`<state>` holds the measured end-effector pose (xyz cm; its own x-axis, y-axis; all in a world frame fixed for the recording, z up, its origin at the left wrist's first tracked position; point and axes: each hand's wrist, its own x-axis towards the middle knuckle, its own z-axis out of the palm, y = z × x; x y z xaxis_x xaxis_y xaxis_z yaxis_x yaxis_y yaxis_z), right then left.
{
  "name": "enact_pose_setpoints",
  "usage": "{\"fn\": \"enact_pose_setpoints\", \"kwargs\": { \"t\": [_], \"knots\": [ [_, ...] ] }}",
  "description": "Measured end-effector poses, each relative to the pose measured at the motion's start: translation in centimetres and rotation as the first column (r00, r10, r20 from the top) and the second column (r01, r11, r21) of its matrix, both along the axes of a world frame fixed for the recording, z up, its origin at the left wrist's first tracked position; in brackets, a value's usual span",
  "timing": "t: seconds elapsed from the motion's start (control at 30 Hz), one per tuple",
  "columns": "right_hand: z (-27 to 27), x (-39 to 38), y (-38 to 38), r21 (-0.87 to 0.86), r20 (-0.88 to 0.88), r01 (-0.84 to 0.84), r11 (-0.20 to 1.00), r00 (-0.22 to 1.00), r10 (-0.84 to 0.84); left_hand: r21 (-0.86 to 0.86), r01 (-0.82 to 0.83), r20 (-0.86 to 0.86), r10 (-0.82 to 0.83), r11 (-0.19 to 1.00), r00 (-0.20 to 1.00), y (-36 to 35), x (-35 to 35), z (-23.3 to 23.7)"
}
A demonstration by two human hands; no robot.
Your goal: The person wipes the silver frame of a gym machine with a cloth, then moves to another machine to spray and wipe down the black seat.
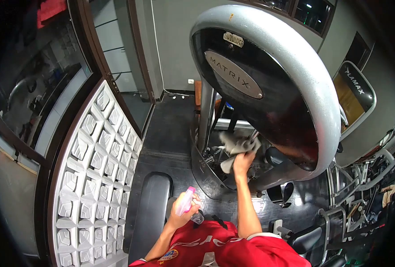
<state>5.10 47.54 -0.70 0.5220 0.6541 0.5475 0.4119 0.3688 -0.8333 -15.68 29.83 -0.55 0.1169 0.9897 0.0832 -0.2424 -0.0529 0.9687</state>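
My left hand [183,209] is wrapped round a spray bottle with a pink and white trigger head [187,199], held low in front of my red shirt. Part of the clear bottle shows below the fingers. My right hand [243,163] reaches forward with a greyish-white cloth [238,146] gripped in it. The cloth is blurred and lies against the lower inner frame of a large exercise machine [268,84] marked MATRIX and SHOULDER. Which part it touches is hard to make out.
A black padded bench [150,207] stands close on the left, beside a white patterned wall panel [93,178]. More gym machines [362,178] line the right side. A framed PLAMAX board [355,93] is behind the machine. Dark flooring [168,133] runs toward the doorway.
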Motion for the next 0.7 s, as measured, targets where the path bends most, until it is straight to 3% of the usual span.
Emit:
{"fn": "enact_pose_setpoints", "kwargs": {
  "t": [0.07,0.1,0.13,0.2,0.27,0.33,0.4,0.47,0.53,0.57,0.6,0.67,0.7],
  "knots": [
    [-4.5,-0.3,-1.8,-0.172,-0.091,-0.083,0.982,0.994,0.068,0.036,0.008,-0.005,-0.008,0.999,1.000,0.2,-0.1,-0.2],
    [-7.3,-0.1,-2.1,-0.140,-0.014,-0.051,0.989,0.999,0.050,0.041,0.011,-0.005,-0.011,0.999,1.000,0.2,-0.1,-0.1],
    [-7.1,0.1,-2.6,-0.369,0.073,-0.063,0.927,0.993,0.097,0.016,0.015,0.017,-0.015,1.000,1.000,0.2,0.0,0.1],
    [-6.5,1.2,-3.6,-0.440,-0.203,-0.253,0.862,0.963,0.179,0.000,0.023,0.045,-0.023,1.000,0.999,0.9,0.3,0.4],
    [-6.2,1.7,-3.1,-0.377,-0.226,-0.289,0.880,0.950,0.216,0.009,0.038,-0.008,-0.038,0.999,0.999,0.9,0.4,0.5],
    [-5.7,2.4,-2.4,-0.301,-0.237,-0.331,0.894,0.934,0.266,0.028,0.047,0.068,-0.049,0.999,0.996,1.1,0.6,0.3],
    [-2.4,3.0,-1.7,-0.110,-0.307,-0.355,0.928,0.900,0.308,0.029,0.064,0.056,-0.065,0.998,0.996,1.2,0.6,-0.2],
    [0.0,3.8,0.6,0.091,-0.057,-0.205,0.974,0.976,0.211,0.032,0.076,0.066,-0.078,0.997,0.995,1.0,0.8,-0.2],
    [6.8,2.1,-0.4,0.163,-0.246,-0.333,0.929,0.898,0.365,0.041,0.082,0.072,-0.084,0.996,0.994,0.9,0.7,-0.1],
    [7.8,1.4,-0.2,0.200,-0.248,-0.291,0.936,0.909,0.336,0.033,0.068,0.045,-0.070,0.997,0.997,0.8,0.7,-0.1],
    [7.5,0.9,0.1,0.201,-0.249,-0.296,0.934,0.907,0.340,0.026,0.054,0.018,-0.055,0.998,0.998,0.7,0.5,0.0],
    [5.7,0.3,0.8,0.218,0.066,0.002,0.976,0.998,-0.017,0.021,0.039,0.023,-0.039,0.999,0.999,0.3,0.2,-0.1],
    [4.7,0.6,-0.5,-0.160,-0.096,-0.170,0.972,0.983,0.156,0.023,0.024,0.032,-0.025,0.999,0.999,0.4,0.1,-0.1]
  ]
}}
